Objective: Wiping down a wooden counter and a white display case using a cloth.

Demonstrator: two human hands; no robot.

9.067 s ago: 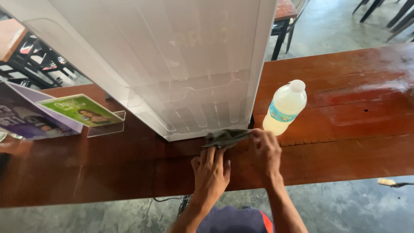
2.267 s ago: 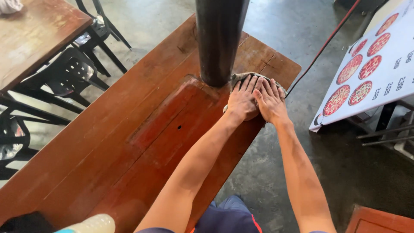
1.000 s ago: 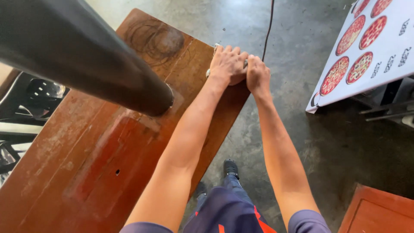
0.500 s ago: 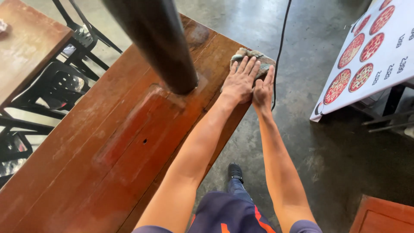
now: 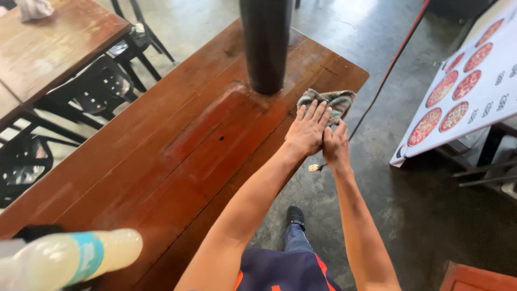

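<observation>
Whereas half a second earlier both hands pressed the cloth (image 5: 329, 102) at the very end of the wooden table (image 5: 177, 156), it now lies nearer the black post (image 5: 266, 43), suggesting a wiping stroke drawn back along the edge. Left hand (image 5: 308, 129) rests flat, fingers spread, on the cloth; right hand (image 5: 336, 144) presses beside it, fingers extended, gripping nothing. Grey-green and crumpled, the cloth bunches beyond the fingertips.

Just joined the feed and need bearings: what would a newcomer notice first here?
Both hands press a grey-green cloth at the far end of a long reddish wooden table: left hand flat on it, right hand beside. A dark post rises just behind the cloth, and a pizza picture board leans at right.
</observation>
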